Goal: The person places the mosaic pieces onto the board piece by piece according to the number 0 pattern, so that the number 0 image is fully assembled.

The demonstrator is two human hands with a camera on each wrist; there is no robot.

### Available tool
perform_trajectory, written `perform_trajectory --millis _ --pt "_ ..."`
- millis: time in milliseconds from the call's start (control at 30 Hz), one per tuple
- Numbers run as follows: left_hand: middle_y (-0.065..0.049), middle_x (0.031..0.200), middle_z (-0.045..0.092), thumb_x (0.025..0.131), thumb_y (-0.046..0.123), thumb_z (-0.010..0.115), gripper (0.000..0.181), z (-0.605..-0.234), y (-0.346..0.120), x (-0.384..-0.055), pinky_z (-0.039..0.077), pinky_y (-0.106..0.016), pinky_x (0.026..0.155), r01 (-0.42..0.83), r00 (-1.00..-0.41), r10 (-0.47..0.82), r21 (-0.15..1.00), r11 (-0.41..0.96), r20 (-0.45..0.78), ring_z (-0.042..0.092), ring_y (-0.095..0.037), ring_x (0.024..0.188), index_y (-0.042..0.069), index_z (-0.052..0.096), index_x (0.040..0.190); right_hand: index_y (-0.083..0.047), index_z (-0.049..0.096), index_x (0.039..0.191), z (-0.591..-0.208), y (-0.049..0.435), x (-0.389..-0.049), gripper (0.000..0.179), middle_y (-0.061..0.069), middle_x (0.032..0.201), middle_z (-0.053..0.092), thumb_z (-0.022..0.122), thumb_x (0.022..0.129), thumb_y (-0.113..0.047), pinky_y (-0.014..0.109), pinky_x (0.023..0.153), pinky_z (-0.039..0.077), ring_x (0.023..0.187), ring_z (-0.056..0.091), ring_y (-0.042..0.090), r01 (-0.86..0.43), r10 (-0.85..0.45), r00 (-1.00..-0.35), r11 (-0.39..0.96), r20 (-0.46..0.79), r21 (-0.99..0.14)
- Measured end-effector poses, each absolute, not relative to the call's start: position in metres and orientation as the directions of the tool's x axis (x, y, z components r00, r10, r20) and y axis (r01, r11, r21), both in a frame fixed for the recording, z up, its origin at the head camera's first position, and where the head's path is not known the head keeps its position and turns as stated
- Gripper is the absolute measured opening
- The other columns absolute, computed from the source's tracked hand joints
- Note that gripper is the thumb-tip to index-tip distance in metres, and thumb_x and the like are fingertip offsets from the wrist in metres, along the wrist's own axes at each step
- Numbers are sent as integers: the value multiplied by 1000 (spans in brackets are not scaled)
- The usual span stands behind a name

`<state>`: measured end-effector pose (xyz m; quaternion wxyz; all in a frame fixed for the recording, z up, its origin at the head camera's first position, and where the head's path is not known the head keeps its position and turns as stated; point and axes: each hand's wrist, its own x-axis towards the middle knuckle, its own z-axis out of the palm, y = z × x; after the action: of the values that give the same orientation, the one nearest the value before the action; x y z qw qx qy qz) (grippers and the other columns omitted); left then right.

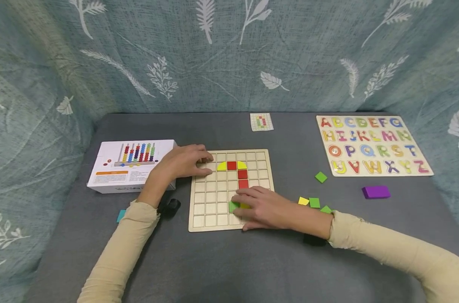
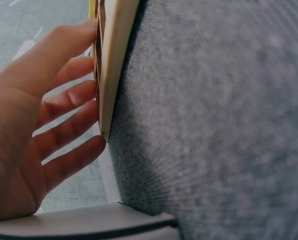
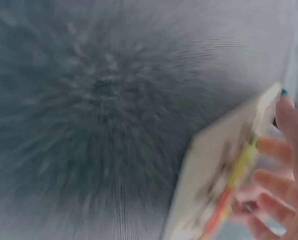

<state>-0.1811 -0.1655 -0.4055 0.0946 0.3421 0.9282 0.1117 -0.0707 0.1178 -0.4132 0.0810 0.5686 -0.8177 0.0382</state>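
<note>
A wooden grid board (image 1: 210,198) lies flat on the table, holding a curved line of red and yellow tiles. My left hand (image 1: 187,162) rests its fingertips on the board's upper left part; in the left wrist view the fingers (image 2: 68,112) are spread and hold nothing. Over the lower right part is my right hand (image 1: 261,206), its fingertips at a green tile (image 1: 233,206) on the grid. A yellow tile (image 1: 245,205) shows partly beneath those fingers. Blurred in the right wrist view, the right fingers (image 3: 276,185) are apart above the board.
Loose green (image 1: 314,203) and yellow tiles (image 1: 303,201) lie by the right forearm. A white box (image 1: 127,168) stands left, an alphabet board (image 1: 375,145) and purple block (image 1: 377,192) right. A small pattern card (image 1: 261,122) lies at the back.
</note>
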Motion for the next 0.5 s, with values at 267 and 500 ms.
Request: perform_trajectory --millis 267,500 --pt "3 95 60 85 42 72 36 -405 -169 -181 45 -30 71 614 -753 651 258 746 -91 53 -11 83 22 70 115 -16 71 118 -401 194 -61 39 -1 109 69 75 83 -32 29 71 53 92 63 12 -849 -806 -529 505 266 -157" --pt "3 95 59 86 43 71 38 -405 -166 -183 45 -30 70 624 -742 664 270 733 -89 53 -12 83 21 70 116 -17 71 116 -417 258 -48 45 -5 101 66 81 75 -30 28 67 50 86 59 7 -707 -663 -707 674 244 -215"
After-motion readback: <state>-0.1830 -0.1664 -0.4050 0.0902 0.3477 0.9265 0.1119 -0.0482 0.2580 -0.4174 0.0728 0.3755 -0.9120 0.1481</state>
